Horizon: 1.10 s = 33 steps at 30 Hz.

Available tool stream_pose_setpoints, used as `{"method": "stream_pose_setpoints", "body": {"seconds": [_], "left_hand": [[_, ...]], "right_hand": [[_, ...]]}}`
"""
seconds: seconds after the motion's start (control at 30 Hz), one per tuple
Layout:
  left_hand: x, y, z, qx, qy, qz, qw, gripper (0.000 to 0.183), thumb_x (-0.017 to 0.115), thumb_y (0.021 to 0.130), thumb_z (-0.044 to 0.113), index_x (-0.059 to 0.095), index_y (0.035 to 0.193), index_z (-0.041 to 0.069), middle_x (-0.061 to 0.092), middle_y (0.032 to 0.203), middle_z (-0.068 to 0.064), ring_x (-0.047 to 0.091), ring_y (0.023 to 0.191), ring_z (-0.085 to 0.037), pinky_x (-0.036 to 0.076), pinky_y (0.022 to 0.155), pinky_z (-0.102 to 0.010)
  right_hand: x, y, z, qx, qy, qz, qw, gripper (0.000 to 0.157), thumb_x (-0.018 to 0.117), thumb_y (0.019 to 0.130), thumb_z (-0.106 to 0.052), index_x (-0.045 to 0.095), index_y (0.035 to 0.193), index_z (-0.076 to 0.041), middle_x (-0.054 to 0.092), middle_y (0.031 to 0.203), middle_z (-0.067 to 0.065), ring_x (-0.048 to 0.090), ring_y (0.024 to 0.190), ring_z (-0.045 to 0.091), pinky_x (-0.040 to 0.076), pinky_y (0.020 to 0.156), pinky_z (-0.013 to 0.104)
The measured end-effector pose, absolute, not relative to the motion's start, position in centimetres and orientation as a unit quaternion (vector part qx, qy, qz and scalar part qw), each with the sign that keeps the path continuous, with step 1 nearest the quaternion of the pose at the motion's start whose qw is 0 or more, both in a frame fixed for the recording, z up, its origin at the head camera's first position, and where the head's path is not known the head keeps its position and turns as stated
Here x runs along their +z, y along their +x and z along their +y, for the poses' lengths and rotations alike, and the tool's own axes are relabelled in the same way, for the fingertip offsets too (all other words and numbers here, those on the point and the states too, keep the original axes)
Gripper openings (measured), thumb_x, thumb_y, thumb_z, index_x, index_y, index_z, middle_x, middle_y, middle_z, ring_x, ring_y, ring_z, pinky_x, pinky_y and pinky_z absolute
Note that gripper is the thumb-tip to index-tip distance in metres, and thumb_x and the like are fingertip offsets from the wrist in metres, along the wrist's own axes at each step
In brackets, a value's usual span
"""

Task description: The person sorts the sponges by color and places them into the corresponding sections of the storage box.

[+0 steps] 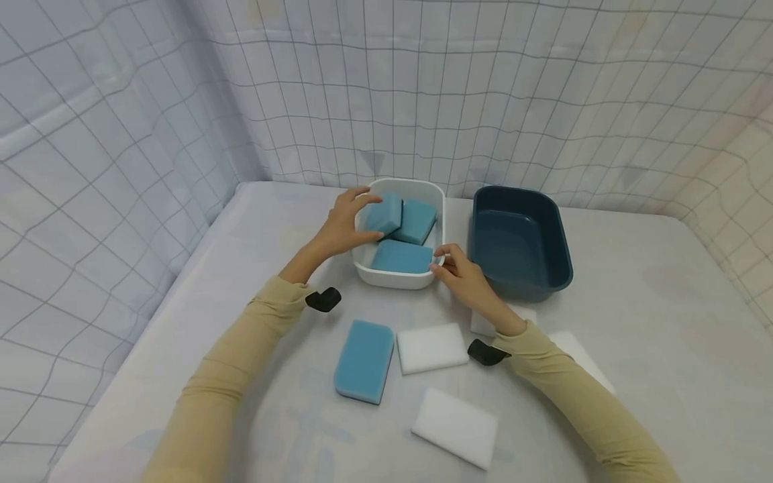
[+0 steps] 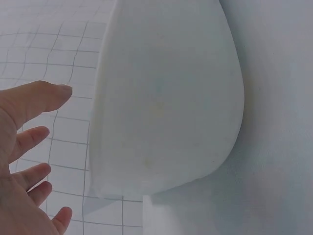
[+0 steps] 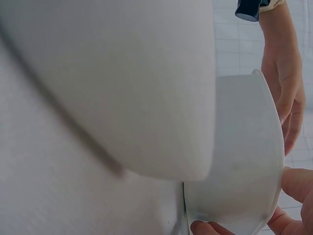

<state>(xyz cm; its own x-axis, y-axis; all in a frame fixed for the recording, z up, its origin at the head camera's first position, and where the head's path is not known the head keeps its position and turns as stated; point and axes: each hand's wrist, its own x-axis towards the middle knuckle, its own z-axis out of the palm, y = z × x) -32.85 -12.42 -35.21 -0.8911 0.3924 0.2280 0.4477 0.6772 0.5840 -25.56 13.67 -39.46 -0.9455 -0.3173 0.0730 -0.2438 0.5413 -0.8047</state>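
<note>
In the head view, a white bin (image 1: 401, 282) holds three blue sponges. My left hand (image 1: 344, 221) spreads thumb and fingers above its left side, around a tilted blue sponge (image 1: 389, 213). In the left wrist view those fingers (image 2: 36, 101) are apart, with no sponge visible between them. Another blue sponge (image 1: 418, 221) lies partly under the tilted one. My right hand (image 1: 465, 275) grips the bin's right rim near the front, beside a flat blue sponge (image 1: 401, 257). Its fingers (image 3: 298, 182) lie on both sides of that rim in the right wrist view.
A dark blue bin (image 1: 519, 241) stands right of the white one. On the white cloth nearer me are a blue sponge (image 1: 364, 362) and several white sponges, among them a white sponge (image 1: 432, 347) and a front white sponge (image 1: 457, 427). A gridded curtain (image 1: 386, 100) hangs behind.
</note>
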Motion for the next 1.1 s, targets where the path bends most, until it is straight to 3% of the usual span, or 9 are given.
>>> {"method": "stream_pose_setpoints", "body": {"seconds": [0.23,0.37,0.6,0.83,1.1], "left_hand": [[-34.4,-31.3,-12.7,-0.339,-0.248,-0.906,0.052,0.062,0.074,0.080,0.023,0.047,0.135,0.013,0.027,0.152,-0.013,0.018,0.142,-0.035,0.019,0.104,-0.071],[-34.1,-30.3,-12.9,-0.349,-0.257,-0.899,0.057,0.064,0.074,0.078,0.022,0.046,0.135,0.012,0.027,0.152,-0.013,0.018,0.142,-0.034,0.018,0.103,-0.072],[-33.9,-28.6,-13.4,-0.363,-0.281,-0.885,0.072,0.062,0.075,0.078,0.018,0.048,0.133,0.008,0.028,0.151,-0.012,0.021,0.141,-0.032,0.027,0.108,-0.060],[-33.8,-26.5,-14.1,-0.359,-0.306,-0.879,0.073,0.062,0.077,0.077,0.018,0.049,0.132,0.010,0.031,0.149,-0.012,0.023,0.140,-0.032,0.028,0.108,-0.057],[-33.9,-24.3,-14.8,-0.362,-0.319,-0.874,0.060,0.062,0.076,0.077,0.015,0.049,0.132,0.012,0.031,0.149,-0.012,0.024,0.138,-0.031,0.030,0.107,-0.056]], "right_hand": [[-39.3,-25.4,13.7,-0.455,-0.157,0.875,0.042,0.030,0.051,0.097,-0.024,0.044,0.121,-0.009,0.062,0.112,0.020,0.062,0.099,0.027,0.045,0.078,0.030],[-39.4,-25.6,13.7,-0.453,-0.156,0.877,0.042,0.030,0.050,0.097,-0.025,0.044,0.122,-0.009,0.062,0.109,0.020,0.061,0.093,0.025,0.044,0.075,0.029],[-39.4,-25.6,13.7,-0.452,-0.155,0.878,0.042,0.030,0.050,0.097,-0.025,0.044,0.122,-0.009,0.062,0.113,0.020,0.062,0.097,0.026,0.045,0.077,0.030],[-39.3,-25.4,13.6,-0.457,-0.156,0.875,0.047,0.031,0.050,0.097,-0.026,0.043,0.123,-0.009,0.062,0.117,0.021,0.062,0.103,0.029,0.046,0.081,0.033],[-39.5,-25.6,13.7,-0.454,-0.159,0.876,0.042,0.030,0.050,0.098,-0.025,0.043,0.123,-0.009,0.063,0.113,0.021,0.062,0.098,0.027,0.046,0.077,0.031]]}}
